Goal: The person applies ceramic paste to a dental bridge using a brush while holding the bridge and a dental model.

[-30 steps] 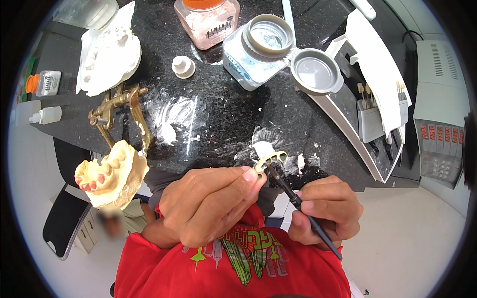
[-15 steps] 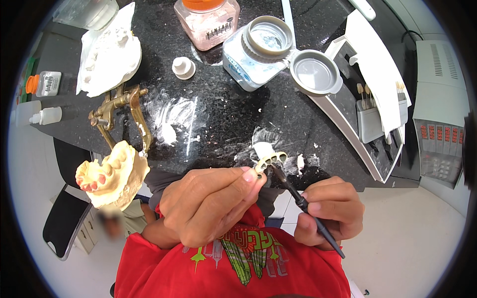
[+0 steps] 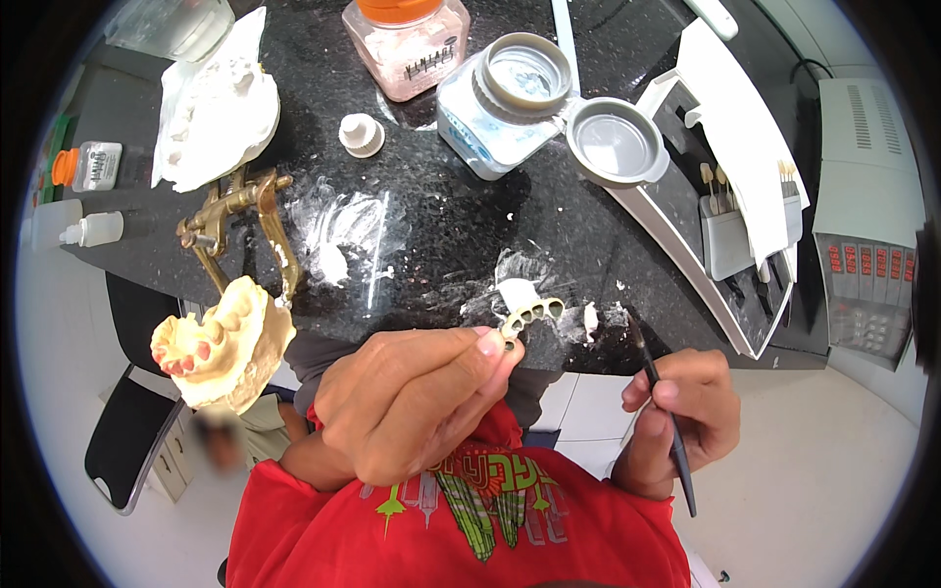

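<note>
Between the thumb and fingers of my left hand (image 3: 417,397) is a curved dental bridge (image 3: 534,313), its hollow crowns facing up over the counter's near edge. My right hand (image 3: 686,412) grips a slim black brush (image 3: 671,423) like a pen, its tip over the counter to the right of the bridge. A small lump of white paste (image 3: 590,321) lies between the brush tip and the bridge. Just behind the bridge a white patch (image 3: 520,292) sits on the black counter. A yellowish plaster tooth model (image 3: 223,348) on a brass articulator (image 3: 235,220) stands at the left.
Behind my hands stand an open jar with a grey rim (image 3: 500,122), its hinged lid (image 3: 616,142), an orange-capped jar (image 3: 410,49) and a small white cap (image 3: 361,135). A white plaster cast (image 3: 218,118) is far left. A white tray with shade tabs (image 3: 730,220) borders the right.
My right hand has moved right with the brush, whose tip has left the bridge and is now past the white lump. My left hand and the bridge have hardly moved.
</note>
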Available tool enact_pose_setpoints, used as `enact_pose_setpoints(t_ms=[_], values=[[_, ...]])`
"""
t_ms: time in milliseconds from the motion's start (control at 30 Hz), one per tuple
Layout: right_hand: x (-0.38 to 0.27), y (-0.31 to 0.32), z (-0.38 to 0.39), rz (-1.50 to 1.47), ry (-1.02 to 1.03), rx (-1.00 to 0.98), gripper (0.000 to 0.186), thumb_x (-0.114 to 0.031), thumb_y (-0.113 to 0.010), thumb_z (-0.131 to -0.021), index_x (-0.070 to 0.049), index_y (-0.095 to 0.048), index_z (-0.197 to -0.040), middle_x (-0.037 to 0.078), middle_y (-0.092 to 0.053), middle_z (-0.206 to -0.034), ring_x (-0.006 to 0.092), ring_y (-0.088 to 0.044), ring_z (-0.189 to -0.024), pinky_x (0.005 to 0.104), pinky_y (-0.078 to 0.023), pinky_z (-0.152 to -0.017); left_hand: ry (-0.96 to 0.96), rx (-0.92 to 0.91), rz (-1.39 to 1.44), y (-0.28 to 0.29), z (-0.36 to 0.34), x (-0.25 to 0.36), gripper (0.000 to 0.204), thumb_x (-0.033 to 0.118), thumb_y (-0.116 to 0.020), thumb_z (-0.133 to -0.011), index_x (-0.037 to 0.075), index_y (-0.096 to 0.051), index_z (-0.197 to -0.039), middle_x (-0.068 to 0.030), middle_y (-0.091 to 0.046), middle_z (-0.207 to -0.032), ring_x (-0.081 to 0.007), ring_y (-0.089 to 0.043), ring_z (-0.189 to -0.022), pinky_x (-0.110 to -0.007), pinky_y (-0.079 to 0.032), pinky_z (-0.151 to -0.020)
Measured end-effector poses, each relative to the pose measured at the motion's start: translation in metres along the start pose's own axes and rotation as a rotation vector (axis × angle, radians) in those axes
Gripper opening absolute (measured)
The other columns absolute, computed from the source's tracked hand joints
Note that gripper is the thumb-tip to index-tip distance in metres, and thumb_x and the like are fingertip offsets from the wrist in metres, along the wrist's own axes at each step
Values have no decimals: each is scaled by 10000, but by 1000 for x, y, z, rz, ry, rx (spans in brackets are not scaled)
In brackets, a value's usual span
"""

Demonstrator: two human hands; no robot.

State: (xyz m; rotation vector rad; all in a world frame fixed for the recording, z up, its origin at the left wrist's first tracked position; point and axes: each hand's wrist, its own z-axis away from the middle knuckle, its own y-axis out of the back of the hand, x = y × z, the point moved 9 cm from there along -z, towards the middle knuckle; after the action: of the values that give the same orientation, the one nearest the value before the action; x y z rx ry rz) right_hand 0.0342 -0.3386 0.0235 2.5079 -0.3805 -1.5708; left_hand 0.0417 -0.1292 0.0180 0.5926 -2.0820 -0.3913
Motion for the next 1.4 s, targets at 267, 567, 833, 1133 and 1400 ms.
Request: enact_pose_setpoints(t_ms=[267,567,833,1133,1400], values=[[8,6,-9,82,-100,-122,204,48,-717,-750,7,-673,-944,143,-673,-765,146,-632,-593,228,-480,-529,22,99,16,2,1,-2,304,-91,-854,-603,-13,-717,-863,-105,-689,-754,-177,-669,-613,-234,-546,-504],[11,6,-6,32,-32,-38,231,71,-757,-661,14,-646,-855,131,-675,-697,146,-641,-559,213,-473,-478,-5,45,-14,0,-1,1,335,-72,-863,-640,7,-693,-917,-99,-689,-810,-172,-675,-646,-234,-549,-527],[8,0,-11,97,-40,-119,239,65,-774,-658,2,-648,-851,113,-677,-700,156,-647,-554,220,-477,-472,-13,53,-11,0,0,1,328,-72,-862,-644,10,-692,-911,-98,-686,-802,-168,-672,-639,-230,-541,-520],[9,3,-10,106,-56,-105,224,45,-785,-664,0,-655,-841,115,-676,-703,156,-653,-563,224,-491,-487,-3,61,-6,0,0,1,328,-73,-862,-644,7,-693,-914,-103,-687,-798,-168,-671,-624,-231,-538,-505],[8,5,-8,48,-20,-67,245,40,-798,-651,18,-660,-853,128,-673,-704,183,-658,-561,240,-500,-496,-30,99,-2,2,3,1,360,-92,-861,-611,-6,-705,-924,-105,-686,-799,-182,-672,-620,-234,-542,-510]])
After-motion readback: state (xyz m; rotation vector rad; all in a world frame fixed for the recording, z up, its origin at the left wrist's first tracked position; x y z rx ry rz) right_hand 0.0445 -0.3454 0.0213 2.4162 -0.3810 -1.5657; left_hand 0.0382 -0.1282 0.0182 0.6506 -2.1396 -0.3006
